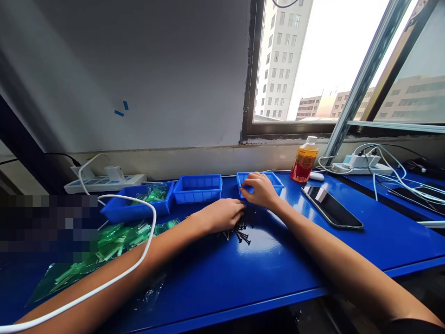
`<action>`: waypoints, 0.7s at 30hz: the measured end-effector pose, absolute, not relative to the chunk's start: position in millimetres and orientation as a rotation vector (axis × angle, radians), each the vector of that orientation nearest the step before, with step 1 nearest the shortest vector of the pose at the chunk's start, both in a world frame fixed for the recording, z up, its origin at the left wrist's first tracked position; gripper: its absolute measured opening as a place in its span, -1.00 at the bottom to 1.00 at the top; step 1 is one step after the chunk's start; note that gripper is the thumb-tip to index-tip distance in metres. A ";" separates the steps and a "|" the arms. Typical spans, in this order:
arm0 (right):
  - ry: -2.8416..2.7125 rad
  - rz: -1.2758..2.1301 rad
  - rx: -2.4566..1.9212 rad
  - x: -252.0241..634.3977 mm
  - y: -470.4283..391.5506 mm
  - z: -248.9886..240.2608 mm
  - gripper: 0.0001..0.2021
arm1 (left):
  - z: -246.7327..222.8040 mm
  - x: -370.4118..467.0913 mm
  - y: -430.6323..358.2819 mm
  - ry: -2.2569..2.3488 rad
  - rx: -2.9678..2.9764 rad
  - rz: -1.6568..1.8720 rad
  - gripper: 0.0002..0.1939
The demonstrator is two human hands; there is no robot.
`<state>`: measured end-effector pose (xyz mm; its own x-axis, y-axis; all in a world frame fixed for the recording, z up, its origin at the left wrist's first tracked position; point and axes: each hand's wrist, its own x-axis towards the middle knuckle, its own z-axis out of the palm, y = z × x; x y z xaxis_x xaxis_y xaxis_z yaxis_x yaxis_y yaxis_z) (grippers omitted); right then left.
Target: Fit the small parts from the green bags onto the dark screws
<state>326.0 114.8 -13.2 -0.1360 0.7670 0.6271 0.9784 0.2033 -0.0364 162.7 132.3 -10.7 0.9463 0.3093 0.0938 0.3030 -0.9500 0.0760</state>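
A small pile of dark screws point(242, 235) lies on the blue table, some with flared heads. Over its far side my left hand point(224, 215) rests low, its fingers curled down among the screws and pressed together; whatever they grip is hidden. My right hand point(260, 189) hovers at the right blue bin point(277, 183), covering much of it. Its thumb and fingers are bent together over the bin, and I cannot make out what is between them. Left of that stands the middle blue bin point(198, 195), with nothing visible inside.
A left blue bin point(134, 214) holds a green-tinted bag; more green plastic bags point(104, 250) lie before it. A white cable point(152, 232) crosses above my left forearm. At right are a phone point(332, 208), a drink bottle point(304, 160) and power strips point(365, 166).
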 end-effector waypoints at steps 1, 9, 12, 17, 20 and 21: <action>-1.996 -0.525 -1.618 322.8 114.2 -14.0 -0.88 | -12.0 156.1 131.6 0.480 3.032 0.216 -0.71; -2.013 -0.517 -1.448 311.9 111.6 -16.0 -0.88 | -15.8 119.6 139.0 0.666 2.871 0.558 -0.72; -1.959 -0.517 -1.364 306.0 105.9 -12.7 -0.86 | -9.1 102.4 139.9 0.671 2.804 0.668 -0.68; -2.153 -0.440 -1.344 283.6 85.8 -2.4 -0.85 | 6.2 75.6 139.4 0.823 2.768 0.693 -0.68; -2.332 -0.360 -1.383 271.8 75.1 0.8 -0.88 | 8.7 73.9 142.9 0.851 2.798 0.650 -0.69; -2.363 -0.340 -1.382 269.0 73.0 0.6 -0.88 | 9.0 75.8 144.6 0.861 2.802 0.640 -0.69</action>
